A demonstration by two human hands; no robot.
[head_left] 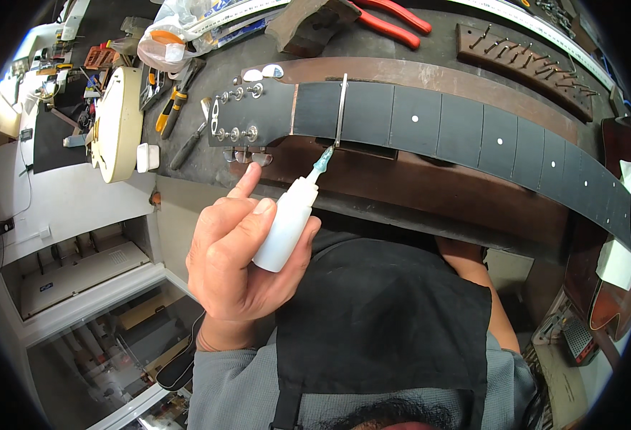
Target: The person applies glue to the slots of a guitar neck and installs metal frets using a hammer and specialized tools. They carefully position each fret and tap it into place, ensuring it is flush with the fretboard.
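My left hand point(233, 251) is closed around a small white squeeze bottle point(285, 228), its index finger stretched out toward the guitar's tuners. The bottle tilts up and to the right, and its greenish tapered nozzle point(322, 163) ends right by the near end of a silver fret wire point(341, 115). That wire lies across the black fretboard point(416, 140) and sticks out past both edges. Several thin slot lines and white dots mark the board. At left is the black headstock point(265, 111) with metal tuners. My right forearm point(491, 297) reaches to the bench edge, where the fingers are hidden.
Behind the neck lie red-handled pliers point(394, 21), a dark block point(308, 25) and a wooden rack of metal bits point(523, 64). A yellow-and-black tool point(172, 111), a brush point(190, 143) and a cream guitar body point(118, 125) are at left. A white wad point(616, 261) sits under the neck's right end.
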